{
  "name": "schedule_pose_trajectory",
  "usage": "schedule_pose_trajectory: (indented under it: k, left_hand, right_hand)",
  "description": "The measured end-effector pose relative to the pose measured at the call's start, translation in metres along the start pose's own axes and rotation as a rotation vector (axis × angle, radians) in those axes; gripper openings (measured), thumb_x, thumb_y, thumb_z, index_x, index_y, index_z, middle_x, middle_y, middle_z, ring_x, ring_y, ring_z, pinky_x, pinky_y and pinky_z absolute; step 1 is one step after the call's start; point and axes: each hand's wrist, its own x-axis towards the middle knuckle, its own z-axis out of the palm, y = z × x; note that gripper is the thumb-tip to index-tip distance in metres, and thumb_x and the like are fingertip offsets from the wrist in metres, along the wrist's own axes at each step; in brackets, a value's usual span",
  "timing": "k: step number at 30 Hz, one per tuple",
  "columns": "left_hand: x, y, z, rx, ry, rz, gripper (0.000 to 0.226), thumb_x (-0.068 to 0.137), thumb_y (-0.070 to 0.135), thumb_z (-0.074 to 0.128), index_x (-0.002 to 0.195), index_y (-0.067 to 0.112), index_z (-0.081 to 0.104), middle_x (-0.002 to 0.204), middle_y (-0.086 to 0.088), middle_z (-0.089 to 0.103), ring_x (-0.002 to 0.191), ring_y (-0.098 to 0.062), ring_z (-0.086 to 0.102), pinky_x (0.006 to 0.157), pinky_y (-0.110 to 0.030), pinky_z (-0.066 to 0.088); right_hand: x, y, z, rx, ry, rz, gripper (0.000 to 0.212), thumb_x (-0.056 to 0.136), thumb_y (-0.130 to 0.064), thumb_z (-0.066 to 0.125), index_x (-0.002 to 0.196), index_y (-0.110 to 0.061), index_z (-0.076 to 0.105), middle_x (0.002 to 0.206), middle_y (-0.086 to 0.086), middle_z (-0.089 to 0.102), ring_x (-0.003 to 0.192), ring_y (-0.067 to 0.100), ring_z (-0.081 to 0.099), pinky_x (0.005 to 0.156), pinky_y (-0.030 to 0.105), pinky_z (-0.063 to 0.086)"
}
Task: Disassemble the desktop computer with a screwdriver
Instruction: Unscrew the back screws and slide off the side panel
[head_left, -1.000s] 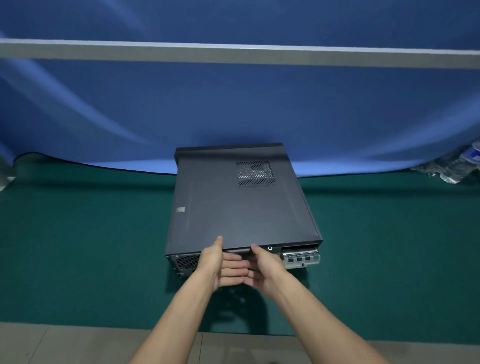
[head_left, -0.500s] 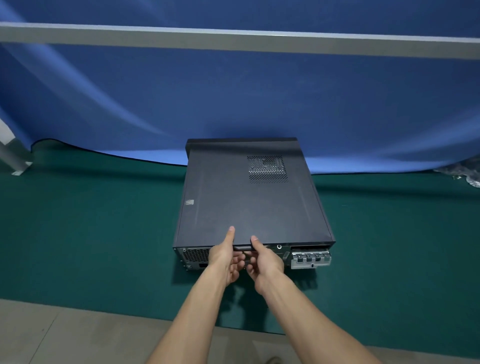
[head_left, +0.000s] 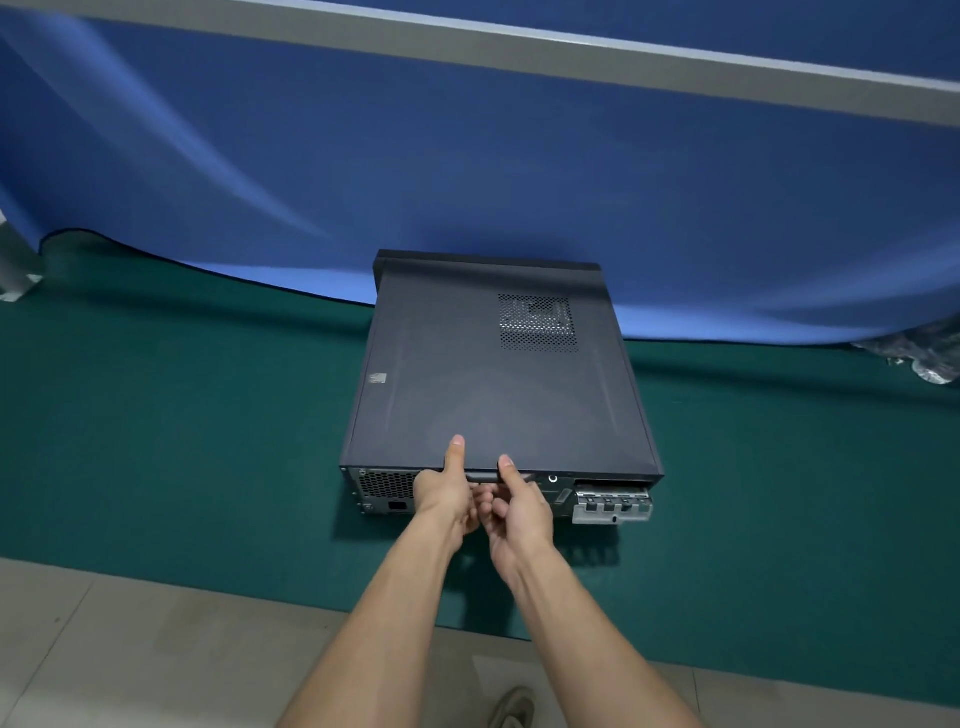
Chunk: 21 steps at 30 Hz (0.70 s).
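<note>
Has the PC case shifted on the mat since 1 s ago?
No. The computer case meets the blue cloth hem at the same spot; only the view shifted.

a dark green mat (head_left: 182, 441) covers the work surface from left to right. a black desktop computer (head_left: 493, 379) lies flat on the mat, near its middle, rear panel toward the viewer. behind the computer, the lower edge of a blue cloth (head_left: 519, 171) drapes onto the mat's far side. far right of the computer, crumpled clear plastic (head_left: 914, 353) rests on the mat at the frame edge. nearer than the computer, the mat ends at pale floor tiles (head_left: 130, 649).
</note>
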Motion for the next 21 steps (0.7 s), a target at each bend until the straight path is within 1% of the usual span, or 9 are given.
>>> schedule_pose_trajectory:
  k: [2, 4, 6, 8, 11, 13, 16, 19, 21]
  left_hand:
    - [0.000, 0.001, -0.002, 0.002, -0.018, -0.010, 0.057, 0.091, 0.049, 0.053, 0.064, -0.002, 0.054, 0.038, -0.006, 0.055, 0.025, -0.011, 0.045, 0.032, -0.015, 0.039]
    - [-0.001, 0.000, -0.002, 0.000, -0.019, -0.015, 0.058, 0.090, 0.050, 0.054, 0.063, -0.002, 0.056, 0.042, -0.007, 0.057, 0.027, -0.011, 0.045, 0.034, -0.017, 0.039]
    - [0.000, -0.001, -0.001, 0.002, 0.012, -0.021, 0.058, 0.088, 0.053, 0.054, 0.066, 0.000, 0.058, 0.049, -0.008, 0.060, 0.031, -0.013, 0.046, 0.037, -0.019, 0.039]
    - [0.001, 0.001, -0.003, 0.030, 0.036, -0.037, 0.055, 0.087, 0.055, 0.054, 0.071, 0.002, 0.058, 0.049, -0.007, 0.059, 0.034, -0.015, 0.048, 0.038, -0.020, 0.039]
    - [0.006, 0.003, -0.004, 0.064, 0.007, -0.046, 0.056, 0.088, 0.053, 0.054, 0.077, -0.002, 0.059, 0.043, -0.007, 0.059, 0.030, -0.015, 0.051, 0.035, -0.017, 0.041]
    - [0.008, 0.002, -0.003, 0.050, -0.019, -0.053, 0.056, 0.090, 0.051, 0.053, 0.080, -0.004, 0.058, 0.043, -0.010, 0.060, 0.029, -0.016, 0.051, 0.033, -0.017, 0.041]
    - [0.009, -0.001, -0.003, 0.002, -0.021, -0.041, 0.053, 0.089, 0.050, 0.055, 0.086, -0.003, 0.058, 0.045, -0.012, 0.062, 0.029, -0.016, 0.052, 0.033, -0.017, 0.041]
    - [0.008, -0.010, -0.005, -0.033, -0.014, 0.010, 0.045, 0.089, 0.047, 0.057, 0.084, 0.002, 0.053, 0.044, -0.010, 0.061, 0.032, -0.016, 0.054, 0.035, -0.020, 0.042]
    - [0.006, -0.013, -0.008, -0.047, -0.035, 0.032, 0.044, 0.089, 0.047, 0.057, 0.081, 0.003, 0.054, 0.045, -0.009, 0.061, 0.035, -0.017, 0.055, 0.038, -0.022, 0.045]
  right_hand:
    - [0.000, 0.003, 0.002, -0.004, 0.045, 0.000, 0.024, 0.086, -0.014, 0.067, 0.077, -0.009, 0.045, 0.049, 0.007, 0.049, 0.029, 0.009, 0.042, 0.031, 0.015, 0.036]
    - [-0.001, 0.004, 0.008, -0.020, 0.138, 0.002, 0.026, 0.083, -0.018, 0.071, 0.076, -0.007, 0.048, 0.051, 0.008, 0.050, 0.028, 0.010, 0.041, 0.031, 0.015, 0.034]
    - [0.001, 0.001, 0.017, 0.003, 0.247, 0.023, 0.033, 0.079, -0.022, 0.075, 0.069, -0.006, 0.048, 0.043, 0.007, 0.049, 0.024, 0.012, 0.038, 0.030, 0.015, 0.033]
    - [0.002, -0.002, 0.024, 0.047, 0.310, 0.040, 0.039, 0.076, -0.023, 0.078, 0.062, -0.006, 0.045, 0.032, 0.004, 0.042, 0.019, 0.014, 0.033, 0.030, 0.016, 0.032]
    - [0.006, 0.003, 0.023, 0.019, 0.301, -0.023, 0.041, 0.076, -0.024, 0.078, 0.061, -0.008, 0.044, 0.033, 0.002, 0.040, 0.020, 0.013, 0.032, 0.034, 0.017, 0.033]
    - [0.008, 0.008, 0.016, -0.004, 0.263, -0.069, 0.037, 0.078, -0.023, 0.077, 0.064, -0.009, 0.045, 0.034, 0.002, 0.042, 0.023, 0.012, 0.034, 0.032, 0.015, 0.032]
    - [0.009, 0.012, 0.011, 0.039, 0.205, -0.090, 0.033, 0.080, -0.020, 0.074, 0.069, -0.010, 0.044, 0.038, 0.003, 0.042, 0.024, 0.011, 0.033, 0.031, 0.014, 0.029]
    - [0.008, 0.017, 0.006, 0.052, 0.175, -0.119, 0.033, 0.082, -0.018, 0.072, 0.072, -0.011, 0.042, 0.037, 0.000, 0.040, 0.025, 0.010, 0.030, 0.032, 0.013, 0.026]
    - [0.006, 0.018, 0.003, 0.024, 0.145, -0.119, 0.032, 0.082, -0.020, 0.072, 0.074, -0.011, 0.042, 0.037, 0.000, 0.041, 0.026, 0.010, 0.031, 0.032, 0.014, 0.028]
